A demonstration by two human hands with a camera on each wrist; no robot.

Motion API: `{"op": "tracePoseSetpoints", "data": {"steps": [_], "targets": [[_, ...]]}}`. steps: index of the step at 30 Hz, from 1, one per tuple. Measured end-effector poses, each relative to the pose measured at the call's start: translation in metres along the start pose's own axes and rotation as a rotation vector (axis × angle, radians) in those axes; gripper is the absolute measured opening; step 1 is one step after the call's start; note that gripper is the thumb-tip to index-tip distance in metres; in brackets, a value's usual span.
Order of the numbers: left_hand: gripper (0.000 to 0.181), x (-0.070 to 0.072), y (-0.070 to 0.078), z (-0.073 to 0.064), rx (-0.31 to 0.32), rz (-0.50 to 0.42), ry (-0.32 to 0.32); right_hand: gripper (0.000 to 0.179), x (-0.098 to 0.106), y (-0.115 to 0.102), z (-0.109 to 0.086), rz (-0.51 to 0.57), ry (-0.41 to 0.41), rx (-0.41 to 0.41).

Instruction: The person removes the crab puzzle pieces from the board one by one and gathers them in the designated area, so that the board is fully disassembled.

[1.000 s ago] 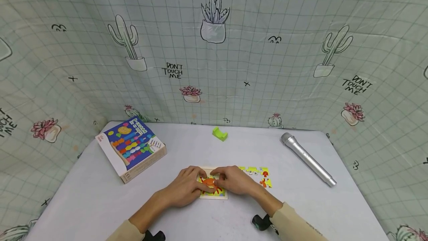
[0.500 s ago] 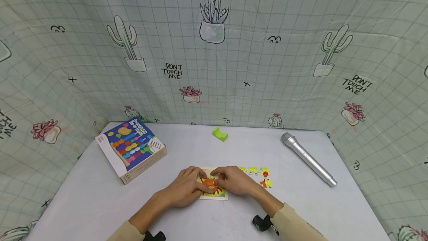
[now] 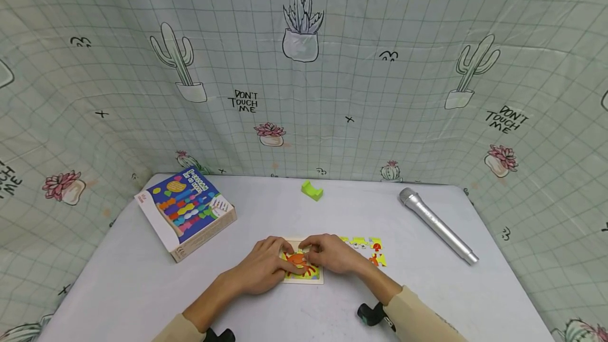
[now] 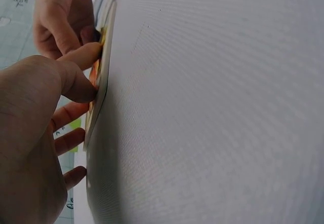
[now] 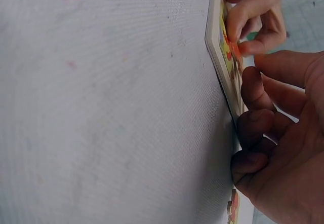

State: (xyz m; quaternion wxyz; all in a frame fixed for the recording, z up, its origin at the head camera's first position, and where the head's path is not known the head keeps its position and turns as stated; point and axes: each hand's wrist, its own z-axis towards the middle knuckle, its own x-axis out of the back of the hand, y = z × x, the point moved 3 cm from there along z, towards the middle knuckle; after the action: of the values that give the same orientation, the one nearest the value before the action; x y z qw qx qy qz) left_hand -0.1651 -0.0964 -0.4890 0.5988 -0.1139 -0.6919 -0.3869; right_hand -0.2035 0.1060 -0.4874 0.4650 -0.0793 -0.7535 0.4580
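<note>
A wooden jigsaw board (image 3: 304, 281) with an orange crab picture (image 3: 296, 259) lies flat on the table in the head view, its upper part showing bare wood. My left hand (image 3: 263, 265) rests on its left side, the thumb reaching across the crab and the fingers spread along the edge. From the right, my right hand (image 3: 334, 254) bends its fingers over the board, fingertips touching the picture. In the right wrist view, the right thumb and forefinger (image 5: 249, 84) come close together at the board; whether a piece sits between them is hidden.
Several loose yellow puzzle pieces (image 3: 376, 243) lie right of the board, partly behind the right hand. A blue game box (image 3: 187, 210) stands at left, a light green block (image 3: 312, 190) at the back, and a silver microphone (image 3: 437, 225) at right. Patterned cloth hangs behind.
My right hand has shifted very slightly up along the board, its fingertips still at the picture. The left hand and the board stay in place.
</note>
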Motion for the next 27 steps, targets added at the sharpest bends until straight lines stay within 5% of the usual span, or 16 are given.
{"op": "tracePoseSetpoints", "data": {"steps": [27], "targets": [[0.045,0.0017,0.0020,0.0030,-0.044,0.059,0.015,0.023,0.0007,0.0000,0.0022,0.104,0.018,-0.020]]}}
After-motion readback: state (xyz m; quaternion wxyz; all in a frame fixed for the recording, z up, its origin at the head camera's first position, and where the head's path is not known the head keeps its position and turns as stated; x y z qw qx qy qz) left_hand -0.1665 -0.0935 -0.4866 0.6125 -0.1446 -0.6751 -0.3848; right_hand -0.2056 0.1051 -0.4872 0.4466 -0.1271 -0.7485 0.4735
